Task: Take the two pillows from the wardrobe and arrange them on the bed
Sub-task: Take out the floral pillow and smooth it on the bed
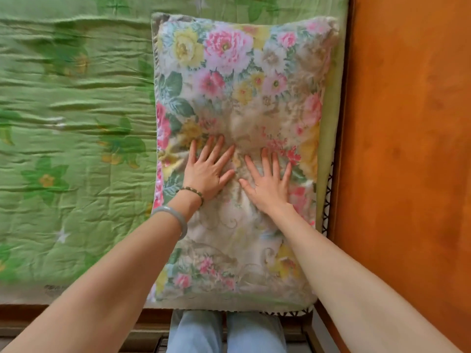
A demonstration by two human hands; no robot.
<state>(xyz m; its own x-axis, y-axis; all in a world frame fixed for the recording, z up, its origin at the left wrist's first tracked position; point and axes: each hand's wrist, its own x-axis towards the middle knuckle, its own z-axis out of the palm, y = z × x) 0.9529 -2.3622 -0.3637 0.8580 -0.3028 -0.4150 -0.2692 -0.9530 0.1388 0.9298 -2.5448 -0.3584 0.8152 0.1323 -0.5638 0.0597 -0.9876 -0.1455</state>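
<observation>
A floral pillow (237,80) with pink and yellow flowers lies flat on the bed, its long side against the headboard at the right. My left hand (207,169) rests palm down on the pillow's middle, fingers spread, with two bracelets on its wrist. My right hand (269,183) lies flat beside it, fingers also spread, nothing held. Only one pillow is in view; whether another lies beneath it I cannot tell.
A wrinkled green quilt (71,128) with flower print covers the bed to the left. An orange wooden headboard (407,149) rises along the right. The bed's wooden frame (76,317) runs along the near edge, with my legs in light jeans (226,332) against it.
</observation>
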